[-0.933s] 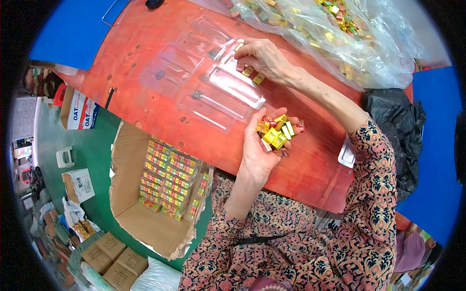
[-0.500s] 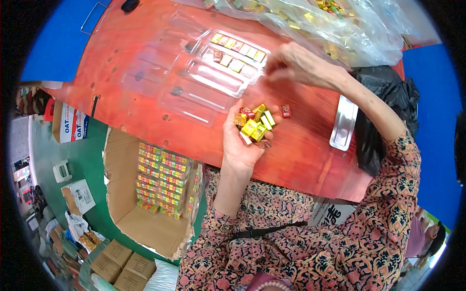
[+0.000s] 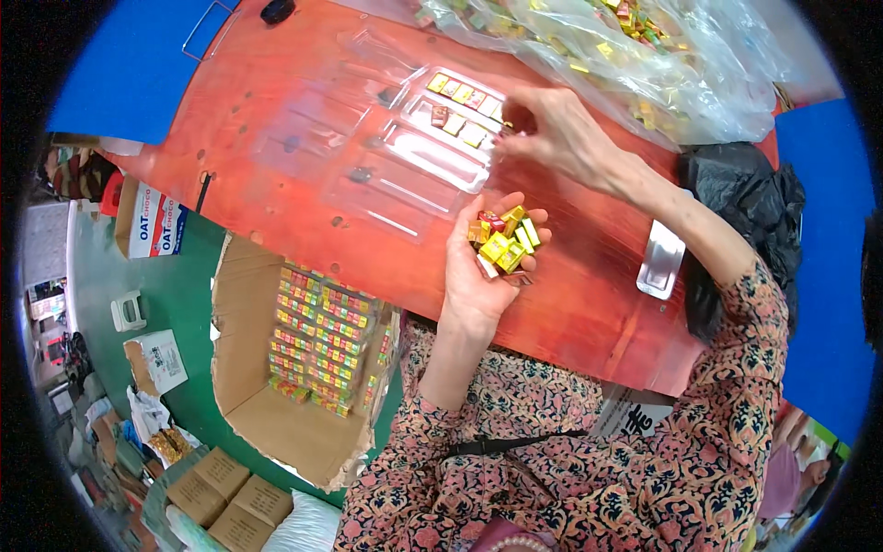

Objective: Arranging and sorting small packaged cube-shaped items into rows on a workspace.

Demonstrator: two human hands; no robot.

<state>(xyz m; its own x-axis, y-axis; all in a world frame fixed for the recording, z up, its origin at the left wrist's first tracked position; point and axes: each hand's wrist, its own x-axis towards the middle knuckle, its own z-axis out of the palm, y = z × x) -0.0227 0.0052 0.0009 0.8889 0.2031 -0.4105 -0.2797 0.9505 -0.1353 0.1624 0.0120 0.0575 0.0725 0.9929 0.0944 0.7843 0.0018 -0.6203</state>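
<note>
My left hand is palm up and cupped, holding a small heap of foil-wrapped cubes, mostly yellow with some red. Over the right end of a clear plastic tray, my right hand has thumb and fingers pinched together. What lies between its fingertips is too small to make out. A row of wrapped cubes fills the tray's far part. A shorter second row begins with a red-brown cube; my right hand partly covers its right end.
More clear trays lie to the left. A large clear bag of cubes sits at the back right, beside a black plastic bag. A metallic-looking tray lies on the right. Below left, an open carton holds packed stacks.
My right hand has come down and closer to the tray's right end. The single red cube beside my left hand is no longer seen on the table. The whole view has shifted slightly.
</note>
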